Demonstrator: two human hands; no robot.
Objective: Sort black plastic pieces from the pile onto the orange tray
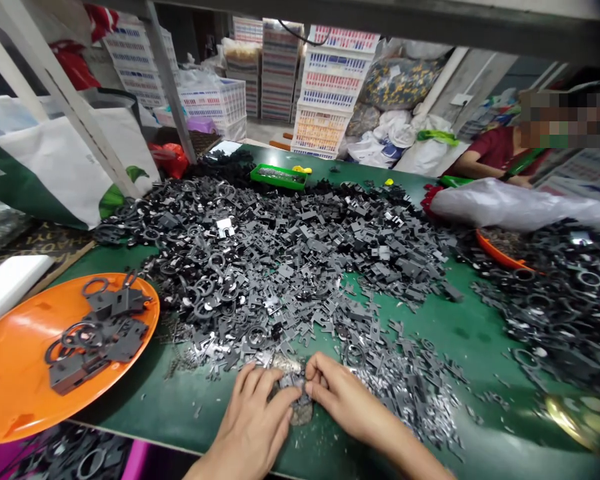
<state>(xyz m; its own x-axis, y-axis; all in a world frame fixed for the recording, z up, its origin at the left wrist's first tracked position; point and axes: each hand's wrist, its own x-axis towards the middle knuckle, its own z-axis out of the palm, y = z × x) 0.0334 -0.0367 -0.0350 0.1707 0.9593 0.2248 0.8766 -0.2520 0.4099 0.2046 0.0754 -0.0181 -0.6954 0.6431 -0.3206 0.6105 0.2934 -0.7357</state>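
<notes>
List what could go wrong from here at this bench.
The grey part at the fingertips of the left hand and right hand could slip and get lost among the similar dark pieces of the pile just beyond.

The right forearm lies close to loose small parts, so a sideways move might scatter them.

The orange tray seems to overhang the table edge; a knock might tip it.

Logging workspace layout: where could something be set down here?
Mostly bare green table lies between the orange tray and left hand, and between the central heap and the right heap. Crowded: the middle, and beside the right hand.
</notes>
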